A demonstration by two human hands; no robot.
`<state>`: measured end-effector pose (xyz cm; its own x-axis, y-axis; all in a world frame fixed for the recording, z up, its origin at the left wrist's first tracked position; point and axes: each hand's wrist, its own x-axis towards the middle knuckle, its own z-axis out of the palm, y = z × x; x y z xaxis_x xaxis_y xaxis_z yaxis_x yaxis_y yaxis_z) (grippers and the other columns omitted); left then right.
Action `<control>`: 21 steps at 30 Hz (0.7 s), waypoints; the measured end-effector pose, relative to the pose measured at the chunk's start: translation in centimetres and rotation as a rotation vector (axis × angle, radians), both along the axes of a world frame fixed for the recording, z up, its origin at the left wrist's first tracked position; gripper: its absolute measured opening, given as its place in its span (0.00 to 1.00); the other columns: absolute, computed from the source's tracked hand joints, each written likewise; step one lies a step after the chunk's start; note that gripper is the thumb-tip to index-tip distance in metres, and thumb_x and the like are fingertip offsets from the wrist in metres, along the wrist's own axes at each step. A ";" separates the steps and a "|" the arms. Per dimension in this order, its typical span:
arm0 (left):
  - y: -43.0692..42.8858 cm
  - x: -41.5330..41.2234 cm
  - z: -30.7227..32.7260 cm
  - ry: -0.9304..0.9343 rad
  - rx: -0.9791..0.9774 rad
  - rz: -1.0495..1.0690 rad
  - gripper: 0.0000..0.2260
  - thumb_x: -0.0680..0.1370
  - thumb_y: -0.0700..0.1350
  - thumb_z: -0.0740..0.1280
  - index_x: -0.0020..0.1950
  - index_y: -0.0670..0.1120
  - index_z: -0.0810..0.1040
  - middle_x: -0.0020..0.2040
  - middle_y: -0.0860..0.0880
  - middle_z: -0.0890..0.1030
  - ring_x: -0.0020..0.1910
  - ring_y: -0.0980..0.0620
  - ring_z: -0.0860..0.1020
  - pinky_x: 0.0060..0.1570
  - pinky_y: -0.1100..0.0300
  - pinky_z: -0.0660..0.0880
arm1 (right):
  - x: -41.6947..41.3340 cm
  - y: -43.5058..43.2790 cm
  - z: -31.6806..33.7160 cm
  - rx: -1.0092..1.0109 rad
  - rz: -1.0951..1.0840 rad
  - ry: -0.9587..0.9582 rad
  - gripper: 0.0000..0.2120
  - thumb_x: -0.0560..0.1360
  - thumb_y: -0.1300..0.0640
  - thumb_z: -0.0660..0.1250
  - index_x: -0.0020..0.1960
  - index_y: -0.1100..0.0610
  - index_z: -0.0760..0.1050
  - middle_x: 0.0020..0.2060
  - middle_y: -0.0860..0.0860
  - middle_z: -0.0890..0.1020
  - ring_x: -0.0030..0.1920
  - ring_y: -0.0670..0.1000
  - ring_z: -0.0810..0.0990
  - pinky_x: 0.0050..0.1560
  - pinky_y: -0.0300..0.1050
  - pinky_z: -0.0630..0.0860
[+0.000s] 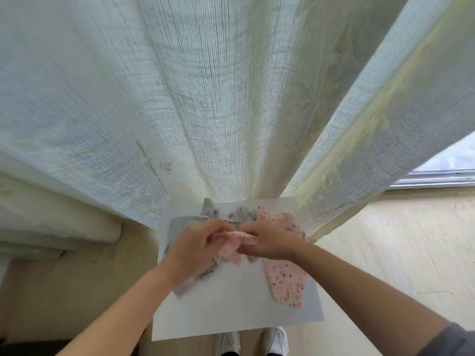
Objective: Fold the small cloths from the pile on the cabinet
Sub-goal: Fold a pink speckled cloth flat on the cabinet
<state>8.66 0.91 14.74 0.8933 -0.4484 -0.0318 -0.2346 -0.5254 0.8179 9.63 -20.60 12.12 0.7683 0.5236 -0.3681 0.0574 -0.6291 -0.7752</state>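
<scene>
A small white cabinet top [239, 304] stands below me against the curtain. Several small fuzzy cloths lie on it: grey speckled ones [177, 227] to the left and back, pink speckled ones [285, 281] to the right. Above the middle of the top, my left hand [195, 245] and my right hand [267, 242] meet, both pinching a plain pale pink cloth [232, 246]. That cloth is bunched between my fingers and hangs a little below them. My hands hide parts of the cloths underneath.
A pale sheer curtain [231, 98] hangs right behind the cabinet and touches its back edge. A white bed or mattress edge [51, 222] lies at the left. Light wooden floor [385, 240] spreads to the right, a window frame [437, 176] beyond it. My white shoes [275, 337] show below.
</scene>
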 end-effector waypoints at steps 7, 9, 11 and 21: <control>-0.2 2.7 9.7 1.002 -0.695 0.466 0.31 0.76 0.66 0.55 0.66 0.43 0.73 0.55 0.41 0.83 0.51 0.43 0.82 0.53 0.49 0.77 | -1.0 -0.9 15.1 0.393 -0.345 0.178 0.07 0.77 0.53 0.70 0.49 0.56 0.81 0.43 0.54 0.85 0.46 0.52 0.85 0.47 0.47 0.81; -0.7 1.1 12.5 1.145 -0.723 0.279 0.41 0.74 0.71 0.49 0.67 0.39 0.73 0.63 0.36 0.78 0.62 0.38 0.77 0.64 0.43 0.71 | -1.3 -0.9 18.6 0.488 -0.466 0.248 0.08 0.78 0.54 0.68 0.52 0.57 0.81 0.47 0.55 0.85 0.48 0.54 0.85 0.52 0.49 0.81; -1.4 -0.1 15.7 1.184 -0.689 0.197 0.42 0.74 0.71 0.49 0.67 0.37 0.74 0.65 0.35 0.76 0.66 0.36 0.74 0.67 0.41 0.68 | -1.5 -1.0 21.5 0.515 -0.562 0.313 0.11 0.80 0.53 0.66 0.53 0.61 0.80 0.48 0.58 0.85 0.49 0.55 0.85 0.55 0.51 0.81; -3.3 -2.1 24.5 0.916 -0.592 0.372 0.16 0.77 0.43 0.69 0.63 0.38 0.77 0.52 0.41 0.84 0.49 0.43 0.83 0.44 0.52 0.81 | -3.9 -2.1 28.5 0.696 -0.885 0.842 0.21 0.80 0.45 0.60 0.56 0.62 0.80 0.45 0.56 0.85 0.43 0.54 0.85 0.44 0.47 0.80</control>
